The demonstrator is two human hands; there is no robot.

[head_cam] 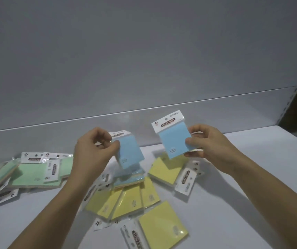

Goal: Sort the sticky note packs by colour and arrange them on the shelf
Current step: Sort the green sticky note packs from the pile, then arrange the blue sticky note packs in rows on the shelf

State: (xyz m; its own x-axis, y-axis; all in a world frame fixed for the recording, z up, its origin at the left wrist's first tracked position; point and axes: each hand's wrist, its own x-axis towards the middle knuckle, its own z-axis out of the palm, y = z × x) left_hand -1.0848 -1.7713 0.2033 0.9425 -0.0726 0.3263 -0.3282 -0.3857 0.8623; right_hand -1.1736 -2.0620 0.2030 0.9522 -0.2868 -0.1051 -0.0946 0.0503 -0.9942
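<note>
My left hand [93, 150] pinches a blue sticky note pack [130, 152] by its left edge, lifted above the pile. My right hand [205, 141] grips a second blue sticky note pack [173, 141] upright by its right edge, its white "STICKY NOTE" header on top. Below lie several yellow packs [126, 202], one more yellow pack [164, 227] at the front and another [164, 169] under my right hand. A blue pack [128, 177] rests in the pile. Green packs [34, 172] sit in a heap at the left.
All packs lie on a white shelf board [243, 203] with a grey back panel [144, 69] behind. A perforated shelf upright [288, 108] stands at the far right, with another shelf bay beyond it.
</note>
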